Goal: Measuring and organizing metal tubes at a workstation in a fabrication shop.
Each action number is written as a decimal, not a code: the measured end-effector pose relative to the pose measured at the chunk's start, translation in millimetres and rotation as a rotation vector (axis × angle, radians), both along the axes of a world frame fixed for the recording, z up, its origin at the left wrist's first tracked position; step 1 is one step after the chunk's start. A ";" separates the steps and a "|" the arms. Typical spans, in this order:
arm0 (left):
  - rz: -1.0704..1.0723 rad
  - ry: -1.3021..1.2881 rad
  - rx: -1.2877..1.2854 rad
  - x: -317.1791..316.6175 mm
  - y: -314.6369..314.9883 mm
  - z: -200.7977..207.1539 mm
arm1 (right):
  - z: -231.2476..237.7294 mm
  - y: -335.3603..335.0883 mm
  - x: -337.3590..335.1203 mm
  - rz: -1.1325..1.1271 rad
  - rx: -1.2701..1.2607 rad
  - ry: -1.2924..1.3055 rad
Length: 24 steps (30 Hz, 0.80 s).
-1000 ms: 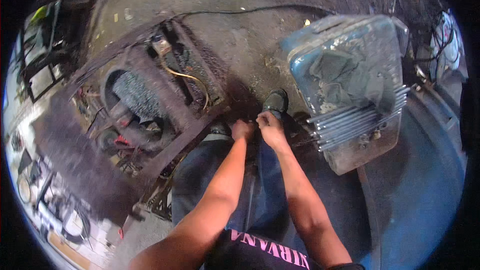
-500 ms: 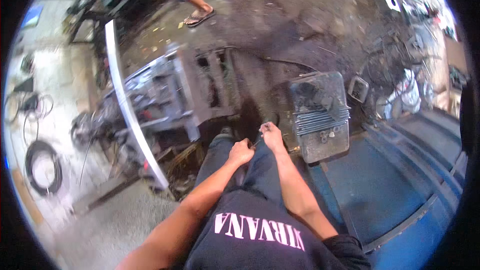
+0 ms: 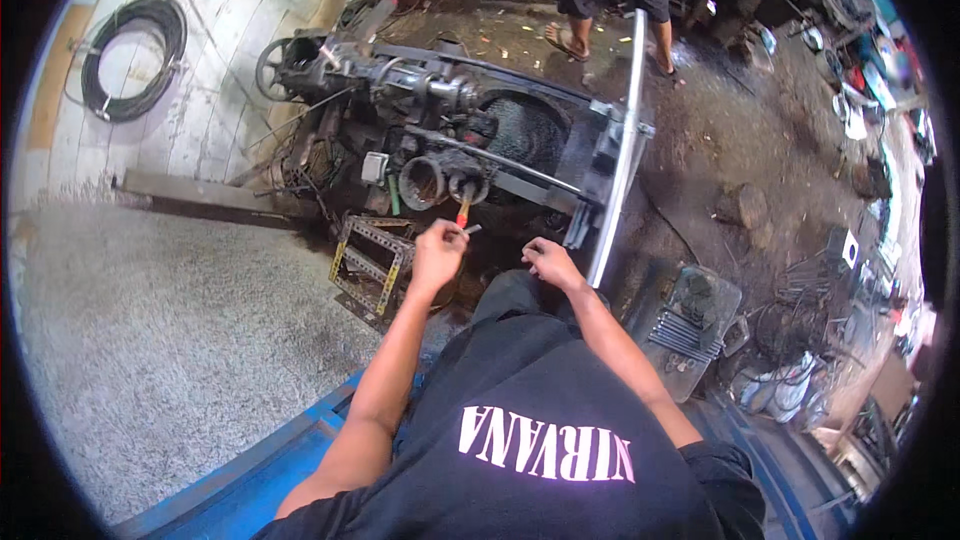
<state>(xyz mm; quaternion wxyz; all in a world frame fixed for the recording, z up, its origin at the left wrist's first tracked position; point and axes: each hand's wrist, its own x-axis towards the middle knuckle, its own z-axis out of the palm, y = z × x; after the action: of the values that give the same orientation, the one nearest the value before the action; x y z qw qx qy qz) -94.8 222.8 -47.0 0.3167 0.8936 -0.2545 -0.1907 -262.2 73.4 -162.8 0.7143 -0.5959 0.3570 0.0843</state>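
My left hand is closed in a pinch on a small grey metal piece, whose end sticks out past the fingertips. Just beyond these fingers is a red and yellow handle, pointing at the dark, greasy machine; whether the hand touches it I cannot tell. Two round openings of the machine, one a rusty ring, face me nearby. To the right, above my thigh, my right hand has its fingers curled together. What lies in them, if anything, is hidden.
A long silver bar slants across the machine's right end. Right of it lies a metal tray with several thin rods. A perforated metal frame stands near my left forearm. Another person's legs are at the far side.
My view has swung left toward the machine. My hands, close together before, are now apart, the left one up beside the machine's round openings. The other person's legs appear farther right.
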 end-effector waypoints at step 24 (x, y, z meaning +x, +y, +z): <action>-0.339 -0.521 0.028 132.5 -30.1 -103.7 | 21.1 7.3 -11.7 -0.310 -0.163 0.299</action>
<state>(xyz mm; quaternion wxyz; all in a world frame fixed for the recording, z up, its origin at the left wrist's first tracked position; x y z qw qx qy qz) 37.7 192.7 -150.7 0.1922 0.8616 -0.4698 -0.0089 -273.9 80.7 -141.8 0.6072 -0.5706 0.5520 0.0318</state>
